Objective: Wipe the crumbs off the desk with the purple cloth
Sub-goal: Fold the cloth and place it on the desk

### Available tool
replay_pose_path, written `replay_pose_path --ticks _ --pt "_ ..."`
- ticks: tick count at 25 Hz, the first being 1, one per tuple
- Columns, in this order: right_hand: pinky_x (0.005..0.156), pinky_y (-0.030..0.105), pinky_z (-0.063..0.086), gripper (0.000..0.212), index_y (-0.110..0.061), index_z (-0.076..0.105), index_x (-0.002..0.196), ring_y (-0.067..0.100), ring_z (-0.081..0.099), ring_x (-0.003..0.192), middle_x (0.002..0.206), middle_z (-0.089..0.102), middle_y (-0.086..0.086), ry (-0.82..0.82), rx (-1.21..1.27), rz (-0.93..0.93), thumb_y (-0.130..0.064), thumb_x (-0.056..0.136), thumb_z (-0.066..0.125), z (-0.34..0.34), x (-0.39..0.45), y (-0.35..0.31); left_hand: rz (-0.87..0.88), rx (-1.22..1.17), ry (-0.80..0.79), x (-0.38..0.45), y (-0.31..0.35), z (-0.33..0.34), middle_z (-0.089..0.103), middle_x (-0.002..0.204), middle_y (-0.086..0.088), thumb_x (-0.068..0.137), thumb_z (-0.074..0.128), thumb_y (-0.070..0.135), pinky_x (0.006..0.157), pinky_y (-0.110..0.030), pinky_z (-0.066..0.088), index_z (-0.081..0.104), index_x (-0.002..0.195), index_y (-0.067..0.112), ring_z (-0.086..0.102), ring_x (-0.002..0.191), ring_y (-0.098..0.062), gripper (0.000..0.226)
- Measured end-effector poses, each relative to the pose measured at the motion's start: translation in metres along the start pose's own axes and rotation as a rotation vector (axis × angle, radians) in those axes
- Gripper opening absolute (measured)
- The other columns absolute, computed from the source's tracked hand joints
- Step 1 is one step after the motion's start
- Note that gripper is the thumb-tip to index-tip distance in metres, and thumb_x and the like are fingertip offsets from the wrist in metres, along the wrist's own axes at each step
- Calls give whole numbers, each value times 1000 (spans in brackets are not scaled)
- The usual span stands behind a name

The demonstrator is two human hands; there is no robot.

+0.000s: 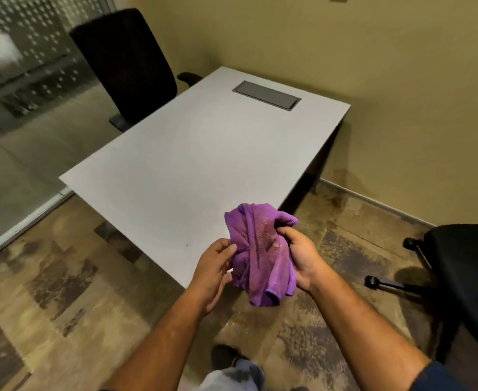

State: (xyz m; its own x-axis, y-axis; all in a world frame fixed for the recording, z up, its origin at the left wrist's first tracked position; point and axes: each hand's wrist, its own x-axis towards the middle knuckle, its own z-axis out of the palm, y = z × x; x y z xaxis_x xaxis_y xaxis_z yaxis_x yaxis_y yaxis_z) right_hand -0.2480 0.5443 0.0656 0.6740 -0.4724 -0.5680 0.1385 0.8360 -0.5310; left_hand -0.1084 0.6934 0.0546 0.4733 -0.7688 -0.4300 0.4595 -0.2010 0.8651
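A crumpled purple cloth [260, 255] hangs in the air above the near corner of the grey desk [192, 153]. My left hand [214, 273] pinches its left edge and my right hand [300, 256] grips its right side. The cloth has some darker stains in the middle. A tiny dark speck [187, 245] lies on the desk near the front edge, left of my hands. Other crumbs are too small to make out.
A dark cable hatch [266, 95] is set into the desk's far end. One black office chair [125, 66] stands at the far left of the desk, another [463, 272] to my right. A tan wall runs behind, a glass partition on the left.
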Motion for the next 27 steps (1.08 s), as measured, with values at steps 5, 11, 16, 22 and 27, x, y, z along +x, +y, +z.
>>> replay_pose_path --ticks 5,11,16,22,27 --pt "83 45 66 43 -11 73 131 29 79 105 126 78 17 -17 -236 43 -42 109 53 11 10 -32 78 -218 188 11 36 -16 79 103 -7 110 56 23 83 -34 63 77 95 18 75 99 -19 26" --pt "94 43 63 40 -11 75 130 32 76 115 132 75 18 -181 -300 -17 -39 103 66 45 30 -55 31 -389 -2 32 67 -34 78 125 -13 87 78 30 89 -40 64 78 123 11 77 111 -26 40" --pt "99 42 60 48 -10 68 134 36 72 117 136 71 23 -239 -474 -137 -3 87 73 56 54 -83 109 -232 147 68 97 -29 77 114 -18 87 75 21 87 -39 59 69 117 5 73 101 -30 34" --pt "98 39 60 40 -8 69 137 33 73 117 137 71 25 -263 -397 -155 -27 101 67 53 72 -126 76 -38 246 95 96 -14 75 117 -23 102 68 18 70 -35 56 63 111 22 72 87 -24 11" --pt "94 36 63 32 -13 76 128 30 76 110 128 77 21 -308 -509 -152 -27 102 64 48 96 -168 -220 -20 56 124 87 36 82 119 -5 106 46 63 94 -44 62 83 112 20 78 110 -21 57"
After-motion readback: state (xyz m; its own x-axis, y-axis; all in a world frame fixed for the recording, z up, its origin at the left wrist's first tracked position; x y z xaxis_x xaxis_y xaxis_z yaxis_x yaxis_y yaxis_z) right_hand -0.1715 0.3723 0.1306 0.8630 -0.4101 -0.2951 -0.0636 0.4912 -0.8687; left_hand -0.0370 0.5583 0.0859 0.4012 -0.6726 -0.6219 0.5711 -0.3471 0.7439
